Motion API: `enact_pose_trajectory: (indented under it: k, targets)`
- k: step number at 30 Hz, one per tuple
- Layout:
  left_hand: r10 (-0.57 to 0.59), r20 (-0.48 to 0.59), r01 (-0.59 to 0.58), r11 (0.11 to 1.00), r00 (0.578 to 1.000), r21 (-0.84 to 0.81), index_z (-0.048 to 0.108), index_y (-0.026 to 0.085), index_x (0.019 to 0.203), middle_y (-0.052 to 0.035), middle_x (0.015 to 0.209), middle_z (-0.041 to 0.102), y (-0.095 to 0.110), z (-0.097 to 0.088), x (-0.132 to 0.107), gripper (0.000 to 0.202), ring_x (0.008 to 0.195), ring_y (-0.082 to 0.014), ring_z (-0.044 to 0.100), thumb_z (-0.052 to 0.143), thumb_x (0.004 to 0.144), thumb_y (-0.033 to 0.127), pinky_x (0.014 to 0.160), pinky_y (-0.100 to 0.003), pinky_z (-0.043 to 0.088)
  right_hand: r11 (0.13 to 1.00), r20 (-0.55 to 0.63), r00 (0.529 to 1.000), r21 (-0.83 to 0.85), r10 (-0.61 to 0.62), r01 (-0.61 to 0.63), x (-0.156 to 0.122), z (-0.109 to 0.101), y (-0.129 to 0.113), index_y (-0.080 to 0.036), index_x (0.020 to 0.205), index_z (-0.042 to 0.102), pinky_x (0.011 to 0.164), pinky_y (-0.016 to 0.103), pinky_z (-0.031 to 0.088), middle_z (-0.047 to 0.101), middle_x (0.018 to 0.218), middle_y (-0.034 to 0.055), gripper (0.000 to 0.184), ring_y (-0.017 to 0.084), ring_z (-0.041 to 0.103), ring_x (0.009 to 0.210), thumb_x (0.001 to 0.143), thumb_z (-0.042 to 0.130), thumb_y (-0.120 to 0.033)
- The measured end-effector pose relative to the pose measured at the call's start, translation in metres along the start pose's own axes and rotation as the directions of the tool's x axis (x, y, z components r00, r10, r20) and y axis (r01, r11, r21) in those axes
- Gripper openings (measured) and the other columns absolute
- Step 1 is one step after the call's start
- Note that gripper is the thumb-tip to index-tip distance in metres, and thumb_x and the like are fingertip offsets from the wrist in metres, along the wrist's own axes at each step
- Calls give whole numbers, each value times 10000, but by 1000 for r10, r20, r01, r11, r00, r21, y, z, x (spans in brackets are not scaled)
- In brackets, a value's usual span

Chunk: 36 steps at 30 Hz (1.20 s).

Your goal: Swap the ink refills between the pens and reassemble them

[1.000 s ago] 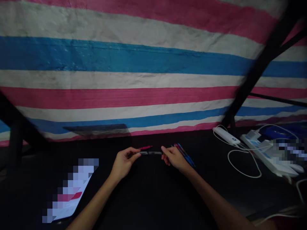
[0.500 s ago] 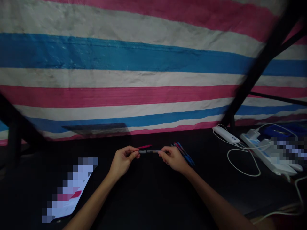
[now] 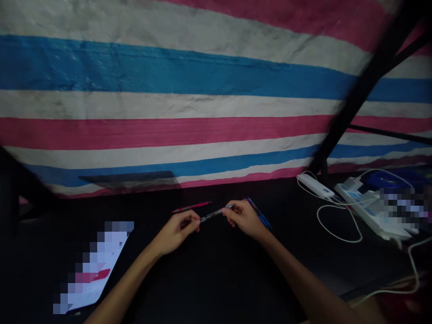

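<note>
A slim pen (image 3: 213,214) with a clear barrel and a dark grip is held between my two hands, tilted up toward the right. My left hand (image 3: 178,228) pinches its lower left end with thumb and fingers. At the other end, my right hand (image 3: 243,217) is closed on the barrel, and the pen's dark end pokes out past the thumb. A red pen (image 3: 191,207) lies on the black table just behind my left hand. Several blue and dark pens (image 3: 259,213) lie together beside my right hand, partly hidden by it.
A lit phone-like screen (image 3: 97,270), partly pixelated, lies at the left. On the right are a white power strip (image 3: 374,211) with plugs, a white adapter (image 3: 314,185), looping cables and a blue item (image 3: 388,180). Behind hangs a striped sheet (image 3: 202,135), with a black frame bar (image 3: 357,94).
The pen has gone from level to slanted, its right end higher. My left hand has shifted slightly down and right, baring more of the red pen. The view has moved a little.
</note>
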<state>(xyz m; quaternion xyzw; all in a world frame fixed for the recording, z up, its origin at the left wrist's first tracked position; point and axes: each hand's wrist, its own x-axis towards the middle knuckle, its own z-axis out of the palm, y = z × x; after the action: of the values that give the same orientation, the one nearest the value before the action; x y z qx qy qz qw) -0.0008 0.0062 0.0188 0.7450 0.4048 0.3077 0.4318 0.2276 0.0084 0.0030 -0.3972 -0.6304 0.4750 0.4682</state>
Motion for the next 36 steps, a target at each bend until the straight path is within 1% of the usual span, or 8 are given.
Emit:
enact_pose_trajectory:
  k: [5, 11, 14, 18, 24, 29, 33, 36]
  targets:
    - [-46, 183, 47, 999, 982, -1, 593, 174, 860, 7, 634, 550, 9, 6, -5, 364, 601, -134, 507, 357, 907, 447, 592, -234, 412, 999, 42, 998, -10, -49, 49, -3, 2, -2, -165, 751, 602, 471, 218, 397, 523, 598, -20, 265, 100, 485, 490, 802, 603, -425]
    - [92, -12, -85, 956, 996, 280, 580, 211, 778, 19, 609, 513, 3, 14, -8, 258, 554, -136, 460, 432, 882, 394, 519, -228, 331, 998, 1, 998, 37, -58, 58, -4, 2, -3, -166, 698, 591, 468, 218, 380, 524, 563, -22, 265, 97, 478, 470, 812, 596, -405]
    - [121, -3, -107, 891, 993, 440, 536, 216, 791, 22, 575, 468, 0, 19, -7, 243, 500, -139, 434, 374, 915, 348, 496, -244, 277, 990, -36, 999, 141, 12, -6, -3, 6, 1, -155, 640, 588, 403, 202, 326, 490, 484, -34, 292, 81, 424, 401, 802, 609, -397]
    - [151, -2, -113, 747, 988, 655, 498, 208, 819, 0, 602, 487, -2, 26, -6, 221, 508, -154, 456, 331, 934, 296, 511, -262, 264, 870, -55, 966, 450, 252, -201, -3, 16, 6, -164, 477, 471, 306, 190, 142, 333, 331, -72, 391, 45, 240, 277, 773, 626, -369]
    - [278, 26, -147, 424, 960, 894, 532, 176, 819, -53, 652, 553, -1, 35, -5, 220, 627, -203, 517, 343, 925, 212, 616, -310, 336, 491, 228, 796, 683, 561, -541, -4, 14, -2, -184, 448, 365, 283, 177, 83, 268, 322, -77, 408, 46, 193, 279, 818, 499, -294]
    - [336, 44, -144, 280, 941, 949, 551, 165, 791, -55, 651, 560, -1, 43, -6, 235, 648, -222, 520, 355, 920, 181, 639, -337, 357, 508, 195, 760, 638, 620, -579, -3, 6, -4, -198, 447, 290, 266, 168, 77, 239, 296, -79, 440, 49, 161, 263, 852, 431, -297]
    - [353, 33, -140, 281, 935, 949, 549, 164, 791, -57, 670, 565, -5, 46, -5, 239, 664, -223, 520, 348, 919, 166, 643, -335, 364, 471, 266, 701, 579, 662, -665, -2, 2, -4, -204, 459, 276, 265, 168, 90, 225, 296, -85, 439, 50, 149, 266, 863, 414, -302]
    - [309, -11, -132, 437, 951, 890, 524, 166, 803, -49, 666, 550, -7, 43, -4, 238, 639, -204, 511, 326, 930, 198, 614, -314, 357, 584, 221, 776, 547, 591, -600, -2, 4, -3, -203, 456, 293, 272, 173, 147, 249, 305, -82, 457, 52, 184, 270, 861, 449, -345]
